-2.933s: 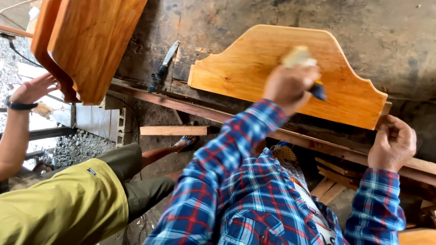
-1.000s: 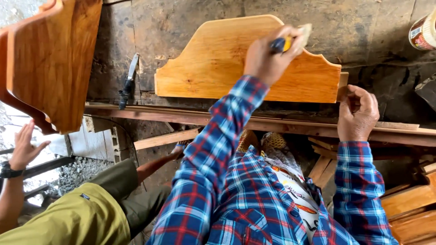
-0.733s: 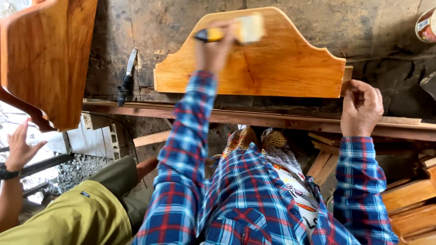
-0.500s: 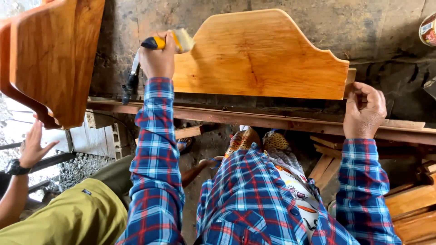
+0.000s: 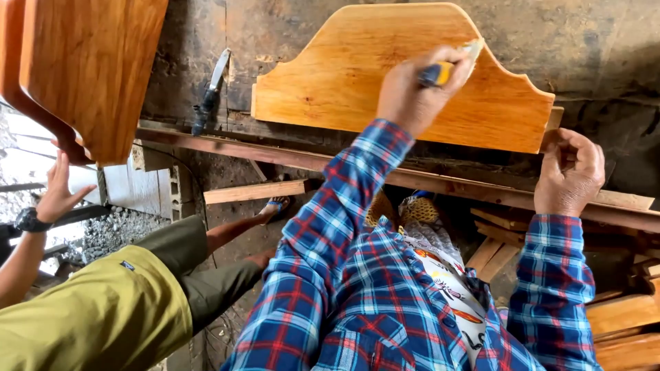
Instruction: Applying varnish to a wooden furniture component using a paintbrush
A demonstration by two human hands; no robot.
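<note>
panel: a curvy-topped wooden panel (image 5: 357,82), orange and glossy, lies flat on the dark grimy surface (image 5: 584,41) with its straight edge toward the person. It fills the upper middle of the view.
brush: a paintbrush (image 5: 450,65) with a yellow and dark blue handle and pale bristles; the bristles are on the panel near its top hump.
left hand: the left hand (image 5: 412,93) is wrapped tight around the brush handle, over the middle of the panel, plaid sleeve stretching up to it.
right hand: the right hand (image 5: 570,172) is curled at the panel's right corner, fingers bent in against the edge there (can't really see if it's pinching the corner or just bracing it, so I can't tell the grip).
rail: a long reddish wooden rail (image 5: 454,182) runs across just below the panel's straight edge, along the front of the surface.
knife: a dark-handled knife (image 5: 210,93) lies on the surface to the left of the panel, apart from it.
other board: a second orange wooden piece (image 5: 89,69) is at the upper left, well apart from the panel.
other person: someone in olive trousers (image 5: 117,309) sits at lower left; their hand (image 5: 58,192), with a dark wristwatch (image 5: 31,220), is up against the bottom of that second piece.
scraps: loose wood offcuts (image 5: 622,316) are piled at lower right, below the rail.
</note>
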